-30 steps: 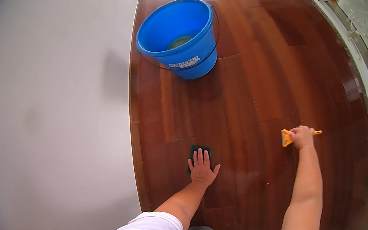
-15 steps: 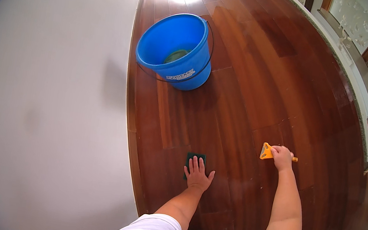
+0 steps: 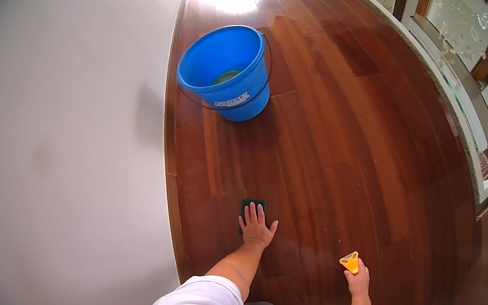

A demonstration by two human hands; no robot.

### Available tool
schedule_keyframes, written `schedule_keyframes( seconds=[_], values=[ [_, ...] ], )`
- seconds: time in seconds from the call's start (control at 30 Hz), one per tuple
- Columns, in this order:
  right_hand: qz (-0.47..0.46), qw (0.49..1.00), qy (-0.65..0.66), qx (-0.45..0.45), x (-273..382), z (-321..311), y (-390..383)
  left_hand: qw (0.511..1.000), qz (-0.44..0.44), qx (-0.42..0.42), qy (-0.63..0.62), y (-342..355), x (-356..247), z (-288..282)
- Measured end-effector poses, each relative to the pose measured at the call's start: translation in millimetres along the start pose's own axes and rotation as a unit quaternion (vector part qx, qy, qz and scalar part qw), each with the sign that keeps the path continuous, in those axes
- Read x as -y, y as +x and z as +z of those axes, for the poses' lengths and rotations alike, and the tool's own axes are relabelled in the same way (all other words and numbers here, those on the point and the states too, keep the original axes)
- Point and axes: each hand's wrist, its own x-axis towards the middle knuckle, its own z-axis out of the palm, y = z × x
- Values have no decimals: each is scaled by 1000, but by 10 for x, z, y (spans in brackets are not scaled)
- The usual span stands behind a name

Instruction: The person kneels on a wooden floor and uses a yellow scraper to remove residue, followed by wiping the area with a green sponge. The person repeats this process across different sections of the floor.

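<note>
My left hand [image 3: 257, 229] lies flat with its fingers spread, pressing on a dark green scouring pad [image 3: 247, 205] on the wooden floor. The palm and fingers cover most of the pad. My right hand [image 3: 358, 280] is closed around the handle of a yellow scraper [image 3: 351, 262], whose wide triangular head points up and to the left. Its handle is hidden in my fist. Farther off, near the wall, stands a blue bucket [image 3: 225, 74] with a black handle hanging down its near side. Something greenish shows in its bottom, perhaps water.
The white wall [image 3: 56, 143] and its brown baseboard [image 3: 171, 186] run along the left. Reddish-brown floorboards [image 3: 327, 184] stretch away to a bright glare at the far end. A pale raised edge [image 3: 451, 114] curves along the right, with clear hanging ornaments [image 3: 464, 28] beyond.
My right hand has drawn back toward me with the scraper, whose head has turned more upward. My left hand stays on the pad. The view has shifted slightly.
</note>
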Motion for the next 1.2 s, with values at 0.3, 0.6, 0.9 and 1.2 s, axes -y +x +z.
schedule_keyframes(
  seconds=[0.3, 0.6, 0.9, 1.2],
  values=[
    [9, 995, -99, 13, -96, 5, -144, 1000, 1, 5, -12, 2, 0, -45],
    [51, 980, -188, 35, -161, -41, -227, 1000, 0, -2, -9, 12, 14, -2],
    [219, 970, -102, 15, -200, -252, -362, 1000, 0, -2, -8, 22, 23, 24],
    [257, 901, -183, 297, -158, -587, -207, 1000, -7, 7, 2, 5, -1, -17]
  ],
)
